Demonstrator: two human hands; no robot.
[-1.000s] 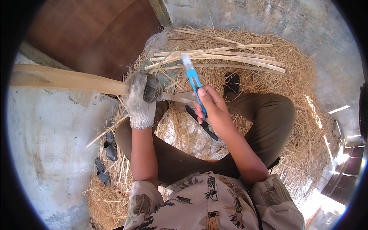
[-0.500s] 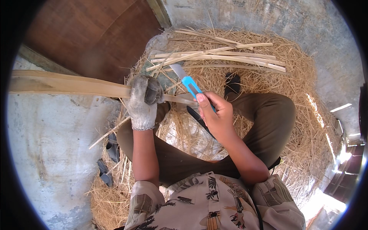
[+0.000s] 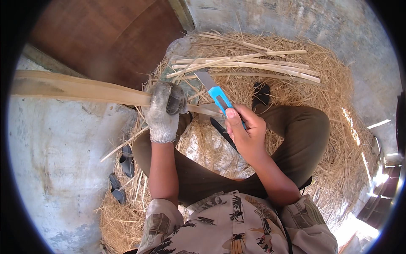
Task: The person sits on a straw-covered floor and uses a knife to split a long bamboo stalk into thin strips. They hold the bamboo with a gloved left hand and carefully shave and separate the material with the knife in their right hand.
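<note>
Several finished splints piled at 12 o'clock; gloved left hand fisted around long bamboo strip, right hand fingers pinching blue utility knife, strip largely uncut.

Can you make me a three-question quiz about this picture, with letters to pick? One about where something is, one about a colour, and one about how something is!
1. Where do the cut strips lie?
A on the straw
B on the person's lap
C on the brown door

2. What colour is the knife handle?
A red
B blue
C green

3. How is the left hand?
A bare and open
B gloved, closed round the long strip
C resting on the knee

Answers: 1 A, they rest on the straw pile. 2 B, bright blue in the right hand. 3 B, a grey glove grips it.
</note>
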